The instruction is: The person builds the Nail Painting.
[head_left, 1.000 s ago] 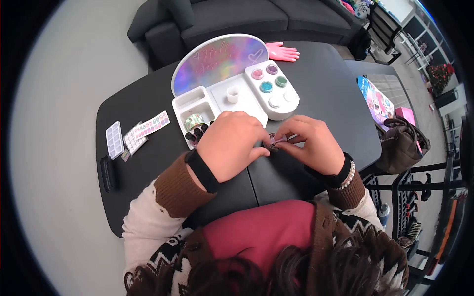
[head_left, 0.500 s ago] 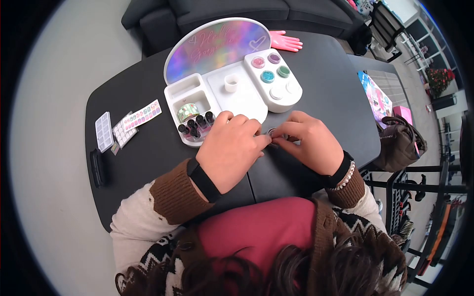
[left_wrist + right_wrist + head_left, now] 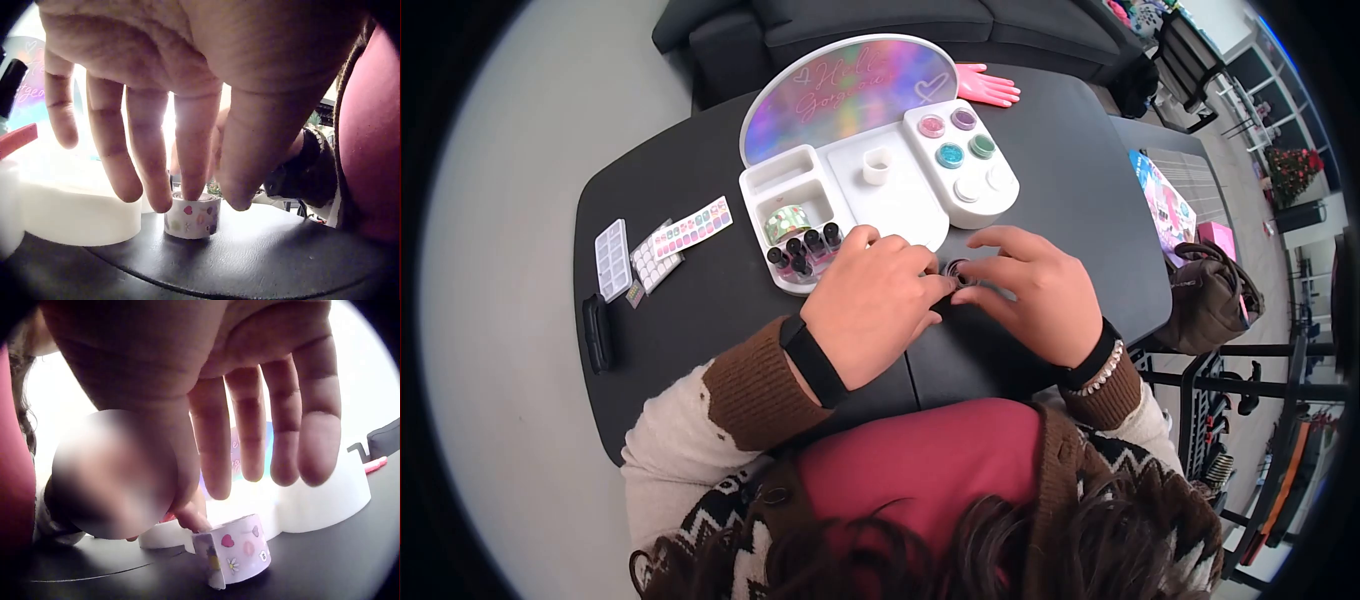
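A small roll of sticker tape (image 3: 240, 550), pale lilac with hearts, lips and daisies, stands on the dark table between both hands; its end hangs loose at one side. My left hand (image 3: 868, 308) reaches it from the left with fairly straight fingers. In the left wrist view the index fingertip (image 3: 192, 187) is at the top rim of the tape roll (image 3: 192, 226), and the thumb shows to one side. My right hand (image 3: 1040, 295) hovers over the roll's right side, fingers extended and thumb apart from them. Hands partly hide the roll in the head view.
Behind the hands stands a white manicure station (image 3: 900, 230) with a shiny backboard, glitter pots, a patterned roll and several dark-capped polish bottles (image 3: 803, 250). Nail sticker sheets (image 3: 690, 232), a clear tray (image 3: 612, 260) and a black case (image 3: 597, 333) lie left. A pink model hand (image 3: 988, 88) lies behind.
The right fingers and thumb, earlier closed together at the roll, have spread apart. My left hand has moved right, bringing its fingertips to the roll. The head view has shifted slightly.
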`<move>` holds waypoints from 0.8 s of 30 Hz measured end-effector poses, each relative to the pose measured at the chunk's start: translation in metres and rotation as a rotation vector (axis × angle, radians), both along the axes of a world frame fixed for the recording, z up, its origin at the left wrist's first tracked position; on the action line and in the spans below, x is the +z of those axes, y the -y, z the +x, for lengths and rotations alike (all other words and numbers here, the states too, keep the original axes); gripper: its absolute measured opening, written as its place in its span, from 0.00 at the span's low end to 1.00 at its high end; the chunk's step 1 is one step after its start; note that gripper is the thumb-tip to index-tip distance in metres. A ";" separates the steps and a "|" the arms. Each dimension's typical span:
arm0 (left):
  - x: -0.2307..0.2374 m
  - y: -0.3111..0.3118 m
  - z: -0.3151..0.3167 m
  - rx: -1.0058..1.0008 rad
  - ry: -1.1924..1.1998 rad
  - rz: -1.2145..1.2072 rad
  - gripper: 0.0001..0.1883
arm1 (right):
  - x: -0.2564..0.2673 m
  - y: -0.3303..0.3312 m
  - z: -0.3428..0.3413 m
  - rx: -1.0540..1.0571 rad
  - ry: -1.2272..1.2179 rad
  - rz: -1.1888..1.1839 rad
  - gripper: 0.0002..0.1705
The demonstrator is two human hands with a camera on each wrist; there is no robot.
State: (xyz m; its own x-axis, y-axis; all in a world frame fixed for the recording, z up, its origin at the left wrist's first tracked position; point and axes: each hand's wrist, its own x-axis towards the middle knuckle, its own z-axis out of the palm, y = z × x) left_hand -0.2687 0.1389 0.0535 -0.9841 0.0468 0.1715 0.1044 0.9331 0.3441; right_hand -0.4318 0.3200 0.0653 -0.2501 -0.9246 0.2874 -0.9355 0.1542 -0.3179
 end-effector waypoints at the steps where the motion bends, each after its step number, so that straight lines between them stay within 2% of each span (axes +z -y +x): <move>1: 0.002 0.000 0.000 -0.001 0.013 0.003 0.15 | 0.003 -0.002 -0.001 0.002 0.002 -0.002 0.12; 5: 0.002 0.004 0.000 -0.027 0.006 0.007 0.17 | 0.002 -0.003 -0.003 0.029 -0.012 0.081 0.09; 9: 0.023 0.011 0.009 0.030 -0.046 0.034 0.16 | 0.005 0.004 -0.007 0.058 0.055 0.102 0.07; 11: 0.040 0.022 0.017 0.114 -0.182 0.074 0.14 | 0.018 0.008 -0.017 0.094 0.115 0.131 0.07; 13: 0.057 0.049 0.034 0.329 -0.375 0.145 0.10 | 0.036 0.017 -0.029 0.213 0.235 0.168 0.08; 15: 0.064 0.067 0.048 0.568 -0.306 0.349 0.09 | 0.052 0.035 -0.040 0.271 0.299 0.160 0.07; 16: 0.059 0.079 0.054 0.572 -0.305 0.337 0.09 | 0.056 0.047 -0.043 0.317 0.490 0.132 0.07; 18: 0.033 0.102 0.062 0.539 -0.393 0.163 0.09 | 0.053 0.075 -0.048 0.388 0.850 0.067 0.05; 19: 0.025 0.105 0.061 0.539 -0.398 0.149 0.09 | 0.052 0.092 -0.049 0.440 0.988 0.070 0.07; 21: 0.016 0.107 0.058 0.474 -0.419 0.216 0.09 | 0.038 0.135 -0.041 0.398 1.341 0.106 0.09; 24: 0.006 0.110 0.053 0.431 -0.415 0.184 0.10 | 0.022 0.167 -0.043 0.342 1.351 0.168 0.11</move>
State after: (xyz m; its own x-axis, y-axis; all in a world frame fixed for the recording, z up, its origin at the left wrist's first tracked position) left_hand -0.2154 0.0292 0.0599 -0.7573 -0.4065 0.5111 -0.1088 0.8502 0.5151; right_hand -0.4746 0.1528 0.0869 0.0003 -0.9939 -0.1100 0.0759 0.1097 -0.9911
